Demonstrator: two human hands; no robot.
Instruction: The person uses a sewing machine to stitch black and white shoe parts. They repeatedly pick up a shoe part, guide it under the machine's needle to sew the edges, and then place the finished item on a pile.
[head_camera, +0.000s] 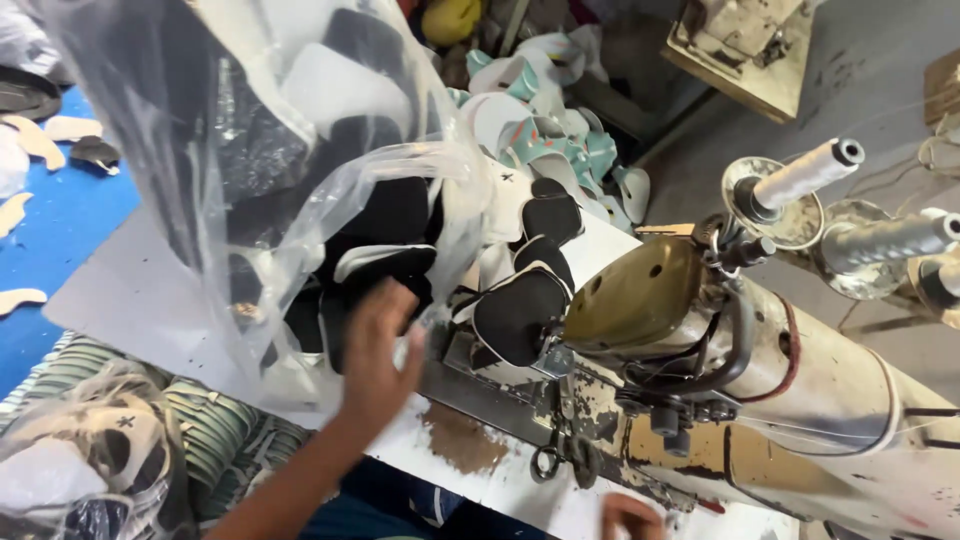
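Hands first: my left hand (378, 345) is up against the lower edge of a large clear plastic bag (250, 150), fingers blurred, so I can't tell if it grips the film or just presses it. That bag hangs over the white work table (140, 290) and is stuffed with black and white flat cut shoe-upper pieces (385, 215). My right hand (628, 515) shows only as a few knuckles at the bottom edge, near the table front; I can't tell whether it's wide or closed. Just right of the bag sits a loose stack of black foam-backed cut pieces (525, 305), touching the head of an old cream and olive industrial sewing machine (760, 380). White thread cones (805, 175) stand on the machine's top right. Beyond the table lies a heap of teal and white cut pieces (545, 130). Lower left holds a second clear bag of white pieces (80, 460), resting on a green striped cloth (215, 425). Blue floor (60, 220) at left has tan cut pieces scattered.
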